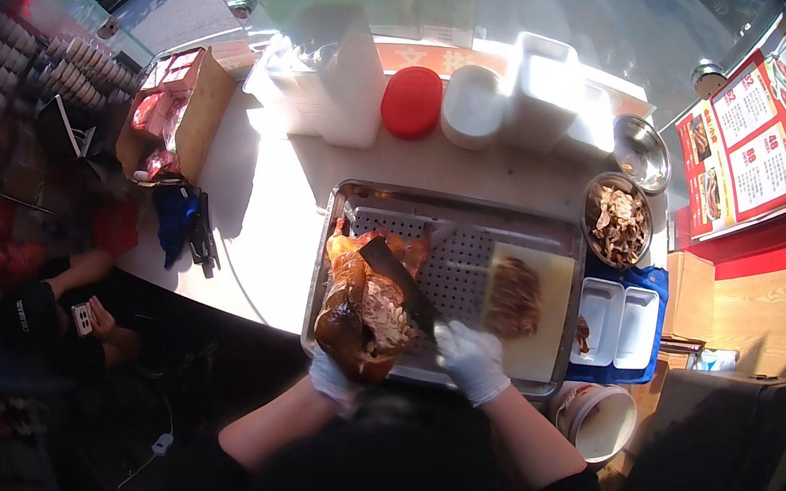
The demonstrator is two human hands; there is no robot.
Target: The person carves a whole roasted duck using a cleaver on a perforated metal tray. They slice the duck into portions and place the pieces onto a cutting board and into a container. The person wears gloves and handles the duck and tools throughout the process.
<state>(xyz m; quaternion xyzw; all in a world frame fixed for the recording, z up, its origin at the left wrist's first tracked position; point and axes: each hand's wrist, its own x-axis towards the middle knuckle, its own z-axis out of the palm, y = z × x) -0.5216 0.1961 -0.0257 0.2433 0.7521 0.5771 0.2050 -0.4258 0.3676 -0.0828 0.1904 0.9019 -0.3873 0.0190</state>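
My right hand (471, 358), in a white glove, grips the handle of a dark-bladed knife (399, 280). The blade slants up to the left over a browned roast duck (362, 301), whose side is cut to pale meat. My left hand (331, 378), also gloved, is at the bird's near end; its fingers are largely hidden beneath or behind it. The duck lies on the left of a perforated metal tray (463, 255). On the tray's right side is a pale cutting board (552, 306) bearing sliced brown meat (516, 298).
Right of the tray are a metal bowl of meat scraps (620, 225), white foam trays (598, 323) on blue cloth and a white bucket (605, 426). Behind stand a red container (411, 103) and stacked white containers (546, 94). A person (51, 318) holding a phone is at left.
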